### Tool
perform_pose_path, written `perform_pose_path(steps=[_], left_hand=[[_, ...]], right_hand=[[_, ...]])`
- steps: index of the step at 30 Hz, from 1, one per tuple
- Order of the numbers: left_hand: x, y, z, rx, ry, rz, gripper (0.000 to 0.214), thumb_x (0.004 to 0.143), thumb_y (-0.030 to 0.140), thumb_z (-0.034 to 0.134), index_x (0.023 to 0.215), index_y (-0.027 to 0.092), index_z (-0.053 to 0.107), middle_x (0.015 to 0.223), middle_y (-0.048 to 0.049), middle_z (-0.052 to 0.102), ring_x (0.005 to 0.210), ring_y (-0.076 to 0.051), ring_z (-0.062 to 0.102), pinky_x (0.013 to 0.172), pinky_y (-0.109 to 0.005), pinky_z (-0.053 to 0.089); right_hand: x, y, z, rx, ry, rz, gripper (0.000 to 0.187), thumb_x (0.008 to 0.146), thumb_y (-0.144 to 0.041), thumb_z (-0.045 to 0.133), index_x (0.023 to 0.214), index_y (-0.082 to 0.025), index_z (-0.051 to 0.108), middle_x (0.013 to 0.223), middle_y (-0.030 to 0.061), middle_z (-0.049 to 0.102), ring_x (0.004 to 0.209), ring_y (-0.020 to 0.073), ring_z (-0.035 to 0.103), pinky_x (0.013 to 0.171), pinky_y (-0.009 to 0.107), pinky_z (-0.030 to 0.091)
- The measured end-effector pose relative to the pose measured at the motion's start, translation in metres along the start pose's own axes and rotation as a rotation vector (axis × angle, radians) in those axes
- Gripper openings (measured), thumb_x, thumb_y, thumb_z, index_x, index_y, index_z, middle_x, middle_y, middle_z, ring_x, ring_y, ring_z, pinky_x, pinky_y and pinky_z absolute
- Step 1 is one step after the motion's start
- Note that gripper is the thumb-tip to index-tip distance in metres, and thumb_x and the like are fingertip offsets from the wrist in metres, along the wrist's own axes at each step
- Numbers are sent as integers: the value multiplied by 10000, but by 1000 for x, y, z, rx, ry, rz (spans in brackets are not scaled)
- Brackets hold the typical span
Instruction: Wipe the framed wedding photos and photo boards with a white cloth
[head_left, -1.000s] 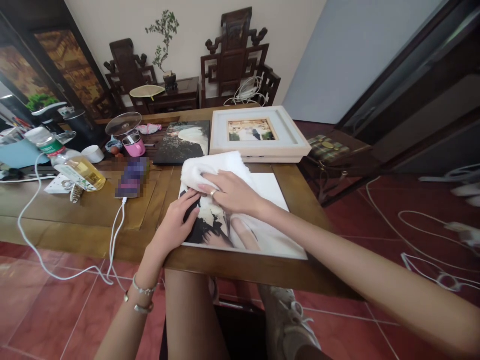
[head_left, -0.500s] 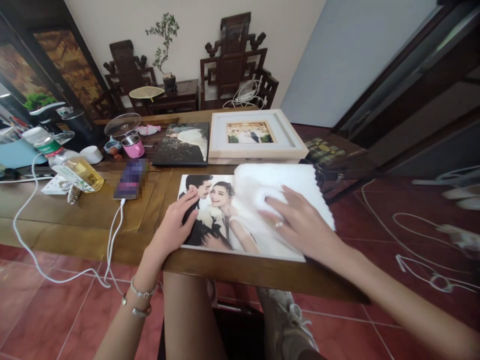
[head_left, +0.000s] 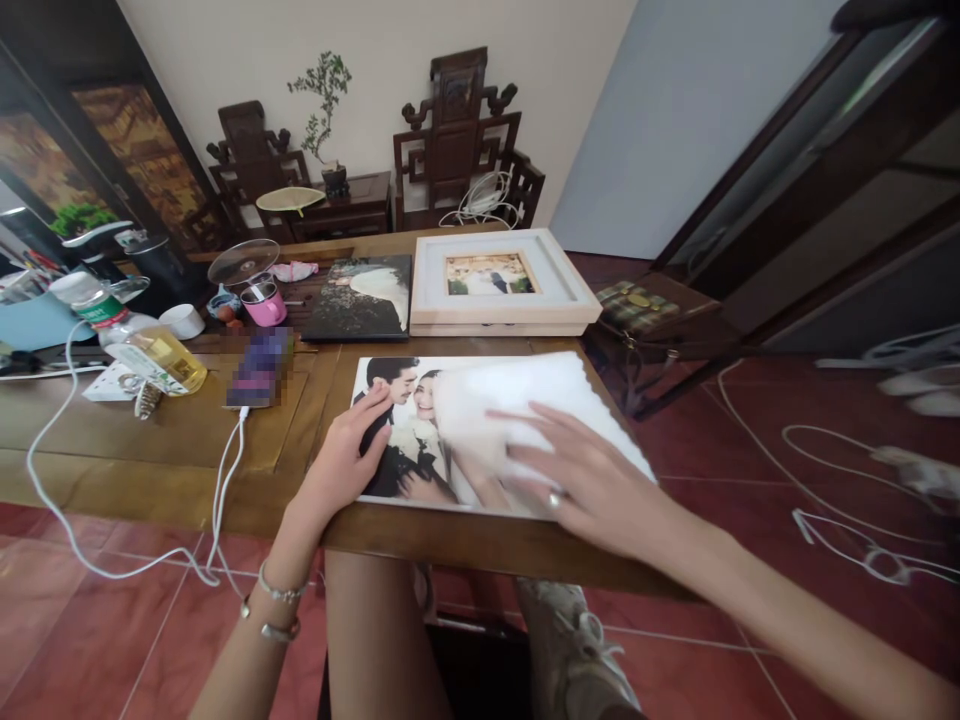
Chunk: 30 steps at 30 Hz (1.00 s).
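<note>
A photo panel of a couple, the one in white holding a bouquet, lies at the table's front edge. My left hand rests flat on its left side, fingers stretched out over the dark suit. A white cloth covers the panel's right part and hides some of the picture. On the cloth lies my right hand, its fingers outstretched, apart and slightly blurred; a ring shows on one finger. Behind the panel are a dark photo panel and a pale wooden box frame with a small photo.
On the left of the wooden table are a phone on a white cable, a bottle with yellow liquid and a pink cup. A checked bag stands beyond the right edge. Carved chairs stand behind.
My right hand and the white cloth have shifted left and a little toward me, covering more of the picture. My left hand stays put. The view has tilted slightly.
</note>
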<state>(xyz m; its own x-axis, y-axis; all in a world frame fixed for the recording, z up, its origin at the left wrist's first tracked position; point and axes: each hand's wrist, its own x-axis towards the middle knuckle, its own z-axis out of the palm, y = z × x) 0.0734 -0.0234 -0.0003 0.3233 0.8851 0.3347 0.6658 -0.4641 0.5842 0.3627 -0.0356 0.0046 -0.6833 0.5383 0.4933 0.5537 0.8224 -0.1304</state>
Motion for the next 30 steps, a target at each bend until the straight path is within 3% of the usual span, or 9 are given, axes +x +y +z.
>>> perform_pose_path(steps=[4, 7, 12, 17, 20, 23, 30], left_hand=[[0, 0, 0, -4, 0, -1, 399, 962, 262, 471, 1327, 134, 571, 1462, -136, 497, 1402, -231, 411, 1178, -440, 326], [0, 1, -1, -12, -5, 2, 401, 963, 267, 471, 1329, 137, 572, 1463, -133, 497, 1405, -234, 404, 1183, -433, 317], [0, -1, 0, -9, 1, -5, 398, 962, 290, 475, 1316, 145, 584, 1457, -136, 504, 1401, -255, 408, 1182, -455, 313], [0, 0, 0, -17, 2, -4, 407, 963, 291, 471, 1334, 155, 567, 1473, -135, 485, 1401, -257, 408, 1175, -469, 323], [0, 1, 0, -15, -4, -8, 411, 963, 283, 471, 1341, 149, 560, 1474, -135, 484, 1401, -254, 409, 1174, -464, 326], [1, 2, 0, -10, -2, -1, 408, 963, 276, 468, 1335, 137, 563, 1469, -140, 489, 1401, -248, 409, 1176, -453, 327], [0, 1, 0, -9, -4, -4, 398, 958, 280, 478, 1318, 141, 580, 1459, -137, 502, 1400, -244, 413, 1178, -451, 323]], right_hand=[[35, 43, 12, -131, -7, 166, 283, 972, -265, 393, 1012, -154, 651, 964, 169, 716, 974, 317, 660, 935, 531, 480], [52, 49, 17, -159, -50, 235, 304, 973, -261, 377, 1000, -138, 654, 944, 177, 712, 961, 321, 660, 927, 532, 475], [36, 3, 18, -90, -13, 123, 281, 910, -156, 414, 1029, -156, 668, 1137, 169, 698, 1248, 324, 538, 1049, 607, 369], [-2, -64, 7, 90, 34, -7, 261, 861, -98, 453, 949, -194, 680, 1300, 162, 628, 1327, 310, 465, 1081, 634, 330], [-11, -79, 1, 146, 20, -85, 226, 839, -84, 481, 870, -206, 668, 1296, 148, 636, 1334, 283, 460, 1108, 590, 325], [-7, -63, 0, 152, -12, -62, 242, 860, -112, 465, 939, -215, 670, 1311, 132, 628, 1320, 252, 479, 1105, 548, 353], [30, 30, 12, -57, -11, 79, 283, 955, -239, 416, 1050, -158, 669, 1126, 186, 696, 1096, 324, 629, 985, 572, 452]])
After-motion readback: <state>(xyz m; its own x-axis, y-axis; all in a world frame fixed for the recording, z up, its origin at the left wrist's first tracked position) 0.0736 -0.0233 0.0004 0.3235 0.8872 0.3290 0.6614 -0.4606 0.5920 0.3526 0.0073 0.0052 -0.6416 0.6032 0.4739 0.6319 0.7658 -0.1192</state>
